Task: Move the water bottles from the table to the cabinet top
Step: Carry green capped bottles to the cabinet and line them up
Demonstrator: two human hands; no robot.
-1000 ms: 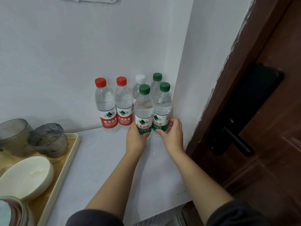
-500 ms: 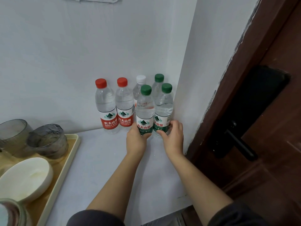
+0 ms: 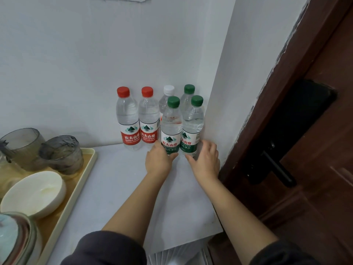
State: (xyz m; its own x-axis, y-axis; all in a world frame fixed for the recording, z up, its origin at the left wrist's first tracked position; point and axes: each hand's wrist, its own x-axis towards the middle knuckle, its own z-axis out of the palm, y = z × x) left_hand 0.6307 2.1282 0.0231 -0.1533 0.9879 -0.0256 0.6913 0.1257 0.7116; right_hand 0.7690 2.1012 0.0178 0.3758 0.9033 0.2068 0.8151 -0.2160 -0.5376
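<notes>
Several water bottles stand in the corner of the white cabinet top (image 3: 118,188): two with red caps (image 3: 129,123), one with a white cap (image 3: 168,92), and three with green caps. My left hand (image 3: 159,159) grips the base of the front left green-cap bottle (image 3: 171,129). My right hand (image 3: 205,161) holds the base of the front right green-cap bottle (image 3: 193,127), thumb in front and fingers between the bottle and the side wall. Both bottles stand upright on the surface.
A cream tray (image 3: 84,180) at the left carries two grey glasses (image 3: 61,152), a white bowl (image 3: 34,194) and other dishes. A dark wooden door with a black handle (image 3: 277,169) is at the right, past the side wall.
Both hands stay at the bases of the two front green-cap bottles. The bottles have not visibly moved.
</notes>
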